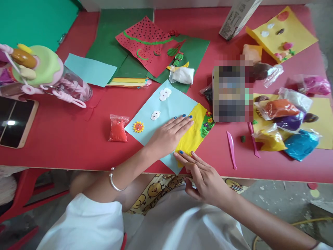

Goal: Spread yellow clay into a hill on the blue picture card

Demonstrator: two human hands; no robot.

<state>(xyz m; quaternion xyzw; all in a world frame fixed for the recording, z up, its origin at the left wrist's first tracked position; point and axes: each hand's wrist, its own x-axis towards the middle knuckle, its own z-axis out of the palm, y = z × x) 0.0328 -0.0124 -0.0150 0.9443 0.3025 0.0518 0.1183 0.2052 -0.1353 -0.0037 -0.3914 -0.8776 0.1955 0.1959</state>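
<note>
A light blue sheet of paper (145,107) lies turned cornerwise at the table's front edge. Yellow clay (195,130) is spread flat over its right side, beside a strip of green clay (207,130) with small flowers. Two white clouds (165,94) and an orange sun (138,126) with a face sit on the blue part. My left hand (169,133) lies flat across the sheet, its fingertips on the yellow clay's left edge. My right hand (200,170) has its fingers stretched onto the clay's lower edge, thumb apart. Neither hand holds anything.
On the red table (85,146), a bag of red clay (118,128) lies left of the sheet. To the right are a pink plastic knife (231,150) and several bagged clays (301,144). A watermelon picture (148,45) lies behind; a phone (18,121) and bottle (75,85) are left.
</note>
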